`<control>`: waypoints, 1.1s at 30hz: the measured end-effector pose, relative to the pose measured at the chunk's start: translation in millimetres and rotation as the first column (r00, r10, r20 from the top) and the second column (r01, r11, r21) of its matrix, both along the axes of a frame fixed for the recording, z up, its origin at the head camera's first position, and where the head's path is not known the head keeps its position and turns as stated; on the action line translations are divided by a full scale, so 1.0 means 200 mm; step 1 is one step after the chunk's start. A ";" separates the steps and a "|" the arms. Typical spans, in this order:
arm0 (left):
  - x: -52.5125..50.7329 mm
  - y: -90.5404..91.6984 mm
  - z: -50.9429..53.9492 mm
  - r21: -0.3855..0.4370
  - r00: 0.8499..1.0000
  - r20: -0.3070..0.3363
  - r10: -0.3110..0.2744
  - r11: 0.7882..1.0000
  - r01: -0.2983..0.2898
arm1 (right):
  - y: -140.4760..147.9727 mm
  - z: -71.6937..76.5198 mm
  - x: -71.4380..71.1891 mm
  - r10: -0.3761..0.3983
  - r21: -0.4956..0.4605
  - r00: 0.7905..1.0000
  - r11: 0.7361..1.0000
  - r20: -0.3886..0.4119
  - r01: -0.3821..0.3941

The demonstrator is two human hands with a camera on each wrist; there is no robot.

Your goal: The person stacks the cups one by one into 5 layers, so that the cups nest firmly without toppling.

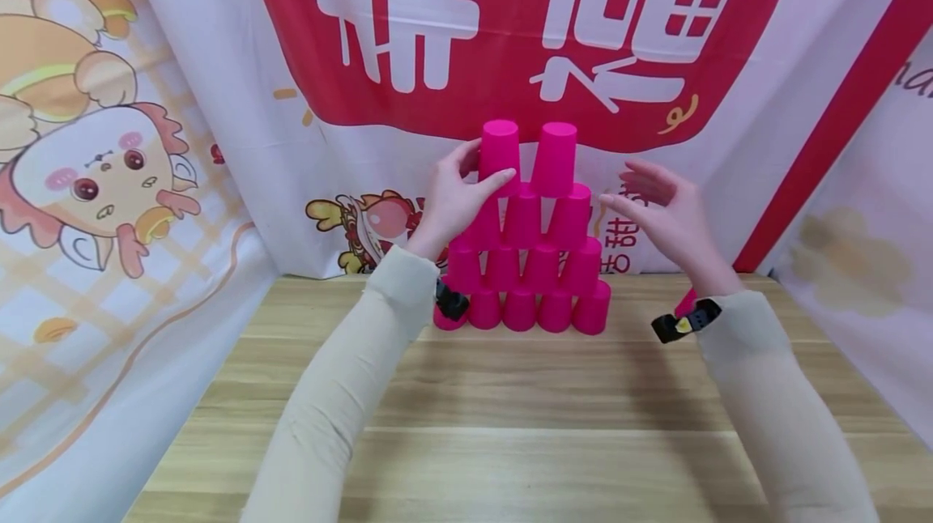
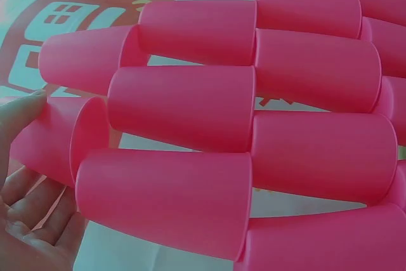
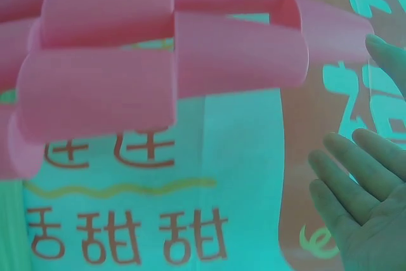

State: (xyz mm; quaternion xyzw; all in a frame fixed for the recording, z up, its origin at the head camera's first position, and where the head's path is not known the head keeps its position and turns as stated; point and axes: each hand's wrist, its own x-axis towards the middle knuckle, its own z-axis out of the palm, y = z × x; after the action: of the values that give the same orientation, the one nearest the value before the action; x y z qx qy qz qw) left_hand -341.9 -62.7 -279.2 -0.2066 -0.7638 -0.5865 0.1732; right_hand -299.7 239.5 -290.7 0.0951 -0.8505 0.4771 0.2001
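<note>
Pink cups stand upside down in a stepped stack near the back of the table. Two cups form its top row. My left hand holds the top row's left cup, thumb on the near side and fingers on the far side; in the left wrist view that cup sits between thumb and fingers. Beside it is the top row's right cup, which neither hand touches. To the right of the stack my right hand is raised with fingers spread, apart from the cups; the right wrist view shows its palm bare.
The wooden table ends at a printed cloth hanging just behind the stack. Another cloth panel closes the left side. A pink object is partly hidden behind my right wrist.
</note>
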 end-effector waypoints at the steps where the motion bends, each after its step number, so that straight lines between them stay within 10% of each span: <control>1: 0.00 0.00 0.00 0.003 1.000 0.010 -0.002 1.000 0.002 | 0.02 -0.01 0.01 -0.008 0.007 1.000 1.000 0.002 0.008; 33: -0.02 -0.02 -0.02 -0.028 0.999 0.046 0.010 1.000 -0.009 | 0.59 -0.44 0.11 -0.192 0.052 0.930 0.981 0.313 0.185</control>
State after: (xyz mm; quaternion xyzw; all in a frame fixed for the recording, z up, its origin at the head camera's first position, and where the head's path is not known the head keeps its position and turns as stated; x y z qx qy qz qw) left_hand -346.5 -66.7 -283.5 -0.1915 -0.7768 -0.5795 0.1553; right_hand -278.2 358.2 -379.0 -0.0627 -0.8818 0.4554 0.1049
